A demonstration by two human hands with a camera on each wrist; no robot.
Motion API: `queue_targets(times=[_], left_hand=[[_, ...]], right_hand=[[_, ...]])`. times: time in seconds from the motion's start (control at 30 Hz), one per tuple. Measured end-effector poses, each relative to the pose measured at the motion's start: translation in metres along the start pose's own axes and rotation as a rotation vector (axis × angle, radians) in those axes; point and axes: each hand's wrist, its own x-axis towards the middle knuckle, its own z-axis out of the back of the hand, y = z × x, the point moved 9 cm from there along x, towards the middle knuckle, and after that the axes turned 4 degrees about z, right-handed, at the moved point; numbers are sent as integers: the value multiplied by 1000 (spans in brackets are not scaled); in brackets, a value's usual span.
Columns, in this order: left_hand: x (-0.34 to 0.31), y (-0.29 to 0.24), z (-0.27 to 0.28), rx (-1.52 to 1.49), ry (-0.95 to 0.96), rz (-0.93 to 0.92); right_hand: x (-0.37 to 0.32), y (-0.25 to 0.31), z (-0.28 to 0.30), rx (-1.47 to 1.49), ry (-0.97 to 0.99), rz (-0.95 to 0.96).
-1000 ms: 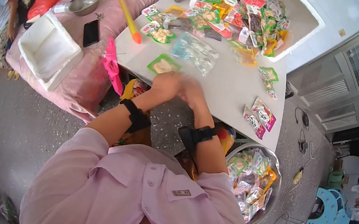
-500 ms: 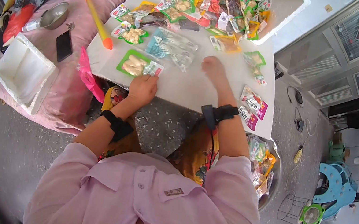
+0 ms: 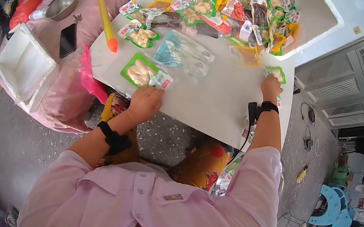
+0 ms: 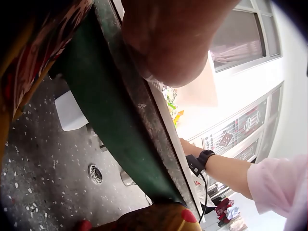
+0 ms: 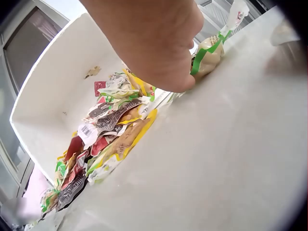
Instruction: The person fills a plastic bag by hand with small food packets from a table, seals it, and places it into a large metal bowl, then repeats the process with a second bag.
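Note:
In the head view, a green-edged food packet (image 3: 139, 73) with pale pieces inside lies at the table's front left. My left hand (image 3: 146, 102) pinches its near end by the white-and-red label, fingers curled. At the table's right side, my right hand (image 3: 271, 86) grips a second green-edged packet (image 3: 277, 72). The right wrist view shows that packet (image 5: 210, 57) just beyond my curled fingers. Between the hands lies a clear and light-blue plastic bag (image 3: 182, 52). The left wrist view shows my left hand (image 4: 168, 43) at the table edge, its fingertips hidden.
A white foam box (image 3: 323, 29) spills a heap of food packets (image 3: 238, 7) across the table's back. Another packet (image 3: 141, 36) lies at the left. A yellow-orange toy pump (image 3: 104, 14), pink plastic (image 3: 89, 76), a phone (image 3: 68, 40) and a smaller foam box (image 3: 26, 66) are at left.
My hands were together over the packet, then parted. The left stays at the packet's near end, while the right has swung across to the packet at the table's right side.

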Motion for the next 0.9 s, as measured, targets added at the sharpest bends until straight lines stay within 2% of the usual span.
queue_targets(times=[0.03,0.17,0.27,0.37,0.47,0.57,0.67,0.77,0.9], left_hand=[[0,0,-1,-1,4,0],[-2,-1,-1,1,10,-4],[-1,-3,1,9,0,-12],[-2,-3,3,7,-18,-11],[-2,-3,2,13,-3,-8],[-2,2,-1,-11,26,53],[-2,5,-5,-2,59,96],[-3,9,-11,41,85,107],[-2,10,-15,92,133,132]], right_hand=[[3,-1,-7,14,33,5],[-1,9,11,41,-76,105],[-1,11,25,232,-261,163],[-22,17,67,447,-339,164],[-42,14,94,732,-550,256],[-68,17,85,1443,-244,54],[-105,36,73,1828,38,-100],[-141,59,50,2033,234,-109],[-182,65,29,2002,341,-213]])
